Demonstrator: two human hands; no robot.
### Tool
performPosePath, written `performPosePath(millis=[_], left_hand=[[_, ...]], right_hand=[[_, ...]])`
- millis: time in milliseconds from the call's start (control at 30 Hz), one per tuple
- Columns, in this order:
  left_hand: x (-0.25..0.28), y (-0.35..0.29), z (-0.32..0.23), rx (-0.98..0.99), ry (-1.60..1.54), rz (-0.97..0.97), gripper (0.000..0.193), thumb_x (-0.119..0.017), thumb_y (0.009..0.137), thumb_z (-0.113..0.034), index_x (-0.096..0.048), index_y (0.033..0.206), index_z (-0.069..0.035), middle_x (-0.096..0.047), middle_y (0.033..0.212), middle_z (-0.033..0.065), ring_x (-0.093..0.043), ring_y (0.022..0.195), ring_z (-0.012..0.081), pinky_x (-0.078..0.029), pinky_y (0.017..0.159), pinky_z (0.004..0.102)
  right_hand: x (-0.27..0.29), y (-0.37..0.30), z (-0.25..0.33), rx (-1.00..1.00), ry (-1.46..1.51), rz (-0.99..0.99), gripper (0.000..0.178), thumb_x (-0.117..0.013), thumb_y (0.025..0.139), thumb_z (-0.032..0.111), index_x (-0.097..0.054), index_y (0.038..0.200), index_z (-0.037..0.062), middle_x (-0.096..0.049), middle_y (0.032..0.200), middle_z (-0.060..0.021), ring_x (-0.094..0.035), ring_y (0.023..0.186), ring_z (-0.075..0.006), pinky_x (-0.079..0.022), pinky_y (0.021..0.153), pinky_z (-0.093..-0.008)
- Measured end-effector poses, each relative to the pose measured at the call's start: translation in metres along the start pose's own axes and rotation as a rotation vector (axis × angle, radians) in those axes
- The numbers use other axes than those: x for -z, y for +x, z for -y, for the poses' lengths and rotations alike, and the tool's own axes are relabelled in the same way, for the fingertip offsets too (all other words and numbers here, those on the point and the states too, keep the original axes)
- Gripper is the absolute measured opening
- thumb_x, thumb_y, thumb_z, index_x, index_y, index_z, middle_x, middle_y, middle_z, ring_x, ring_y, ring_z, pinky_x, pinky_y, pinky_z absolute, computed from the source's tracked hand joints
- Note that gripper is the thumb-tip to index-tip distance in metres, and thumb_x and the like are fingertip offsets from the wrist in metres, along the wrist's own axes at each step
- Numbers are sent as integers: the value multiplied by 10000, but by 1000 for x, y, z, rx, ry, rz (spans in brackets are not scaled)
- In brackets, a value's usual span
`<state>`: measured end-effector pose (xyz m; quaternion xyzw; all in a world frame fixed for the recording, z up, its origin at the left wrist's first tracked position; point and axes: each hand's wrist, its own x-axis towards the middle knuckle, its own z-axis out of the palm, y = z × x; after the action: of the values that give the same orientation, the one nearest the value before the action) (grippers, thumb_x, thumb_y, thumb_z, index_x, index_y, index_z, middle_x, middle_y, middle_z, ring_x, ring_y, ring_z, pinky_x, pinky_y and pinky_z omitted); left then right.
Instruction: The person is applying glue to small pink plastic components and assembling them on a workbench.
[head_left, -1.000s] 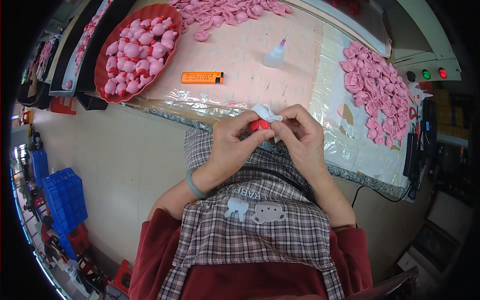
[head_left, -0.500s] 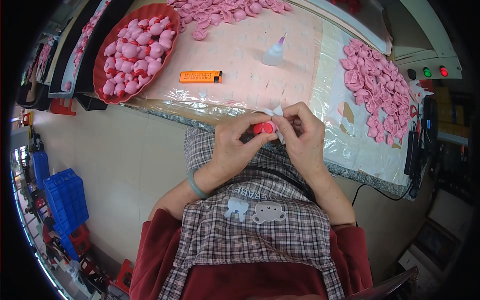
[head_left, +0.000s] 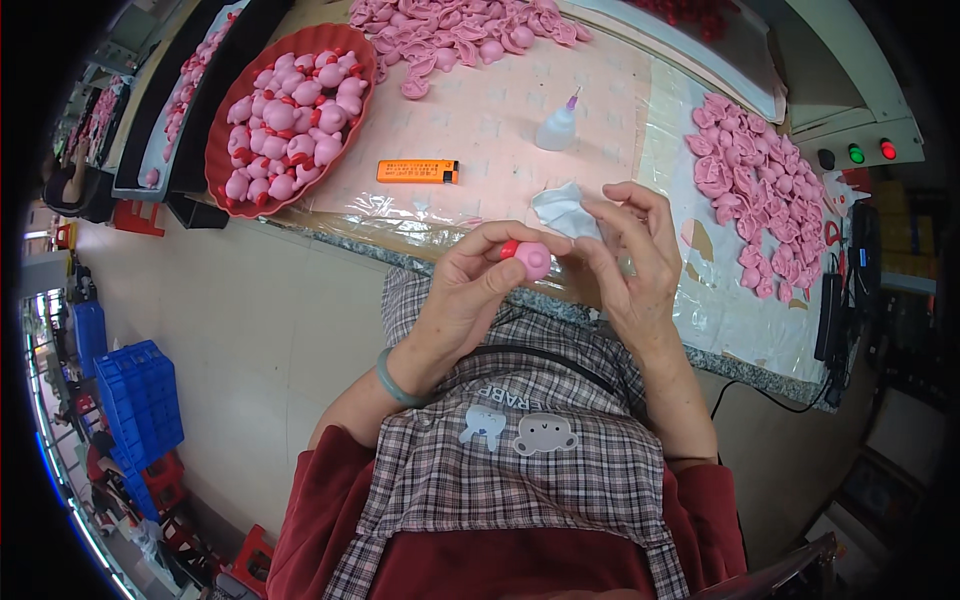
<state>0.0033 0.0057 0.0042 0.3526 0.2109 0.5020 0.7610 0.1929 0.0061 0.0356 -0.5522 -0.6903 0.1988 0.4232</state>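
Note:
Between the thumb and fingers of my left hand [head_left: 462, 285] is a small round pink toy piece [head_left: 534, 261] with a red part, held just off the table's front edge. My right hand [head_left: 643, 262] is beside it, fingers spread apart and gripping nothing. A crumpled white cloth [head_left: 562, 208] lies on the table by my right fingertips; whether they still touch it I cannot tell. Farther back stands a small squeeze bottle [head_left: 557, 128] with a purple needle tip. An orange lighter [head_left: 417, 172] lies to the left.
A red scalloped bowl [head_left: 213, 150] full of pink and red pieces sits at the left. Pink pieces lie heaped at the back [head_left: 450, 35] and at the right [head_left: 750, 190]. A panel with green and red lights [head_left: 872, 152] borders the right. Blue crates [head_left: 140, 400] stand on the floor.
My right hand has let go of the white cloth, which now lies on the table, and its fingers have spread. My left hand has turned the toy piece, showing its pink side.

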Motion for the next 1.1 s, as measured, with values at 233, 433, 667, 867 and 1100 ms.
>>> performPosePath(millis=[233,433,667,867,1100], left_hand=[[-2,-2,5,89,-192,6,246,-609,950,-149,-562,1166,-40,-595,1178,130,-596,1124,252,-528,944,384],[-5,-4,6,51,-166,-38,203,-637,922,-58,-600,1118,-18,-590,1181,92,-602,1075,180,-521,929,309],[-6,-4,12,-43,-122,-81,138,-652,908,-44,-611,1036,-12,-611,1107,92,-606,1025,158,-523,891,282],[-5,-4,16,-39,-99,-100,126,-655,909,-55,-611,1021,-18,-607,1081,78,-601,988,140,-521,858,269],[-3,-3,12,36,-187,-109,158,-597,958,-114,-576,1092,-32,-607,1119,89,-618,1022,172,-543,862,293]], right_hand=[[-12,-14,11,197,128,110,539,-816,697,113,-627,1193,23,-562,1197,-156,-604,1051,-286,-527,855,-349],[-14,-16,5,291,47,81,504,-779,724,58,-626,1200,6,-619,1157,-169,-659,978,-291,-572,784,-343],[-16,-18,5,302,8,66,486,-764,723,31,-633,1189,-16,-660,1091,-175,-679,938,-303,-570,761,-345],[-16,-19,4,296,13,76,485,-757,719,13,-634,1186,-23,-659,1079,-179,-680,928,-303,-570,754,-346],[-13,-13,12,200,64,124,457,-749,745,8,-630,1185,-15,-665,1083,-175,-680,919,-270,-566,760,-333]])
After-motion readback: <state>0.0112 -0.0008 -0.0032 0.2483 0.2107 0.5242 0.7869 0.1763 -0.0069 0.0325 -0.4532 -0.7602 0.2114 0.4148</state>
